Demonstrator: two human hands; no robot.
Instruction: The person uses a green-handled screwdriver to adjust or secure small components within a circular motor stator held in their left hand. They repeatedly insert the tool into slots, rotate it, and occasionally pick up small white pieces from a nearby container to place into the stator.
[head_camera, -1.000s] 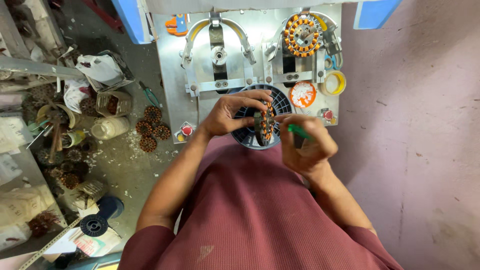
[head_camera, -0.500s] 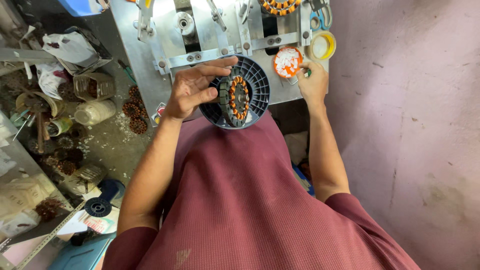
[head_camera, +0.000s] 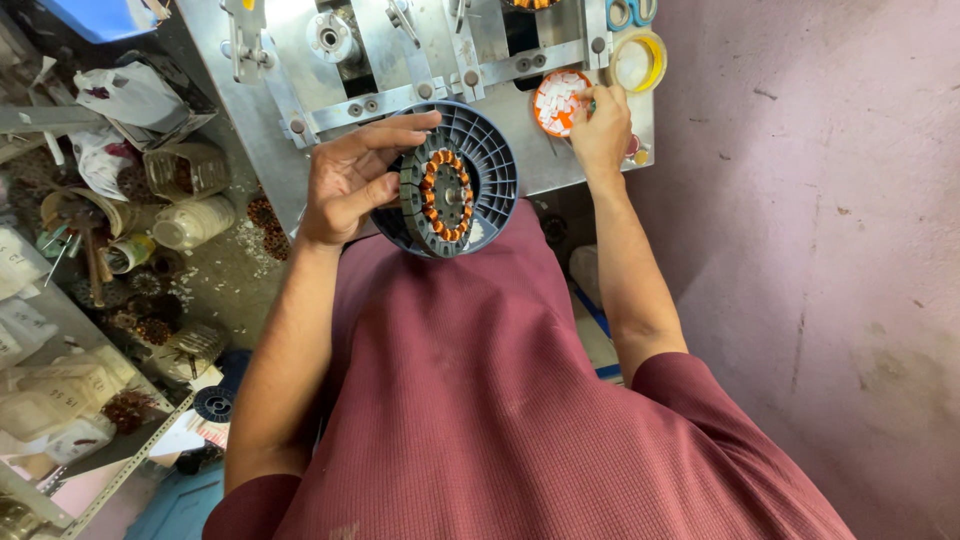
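My left hand (head_camera: 352, 177) grips a round dark stator (head_camera: 440, 195) with copper coils around its core, holding it upright by its left edge. Behind the stator lies a round blue slotted disc (head_camera: 492, 165) at the near edge of the metal bench (head_camera: 520, 120). My right hand (head_camera: 601, 128) reaches forward to an orange dish (head_camera: 555, 100) filled with small white pieces, its fingers at the dish's right rim. Whether the fingers pinch a piece cannot be made out.
A yellow ring dish (head_camera: 636, 62) sits right of the orange one. Metal fixtures (head_camera: 400, 60) stand on the bench. On the left floor are jars (head_camera: 190, 222), bags, wound coils (head_camera: 265, 215) and a shelf (head_camera: 60, 400). A pink wall (head_camera: 820, 200) runs along the right.
My right hand left the stator and moved up right to the orange dish. My left hand turned the stator so its coil face shows. The view shifted nearer the bench.
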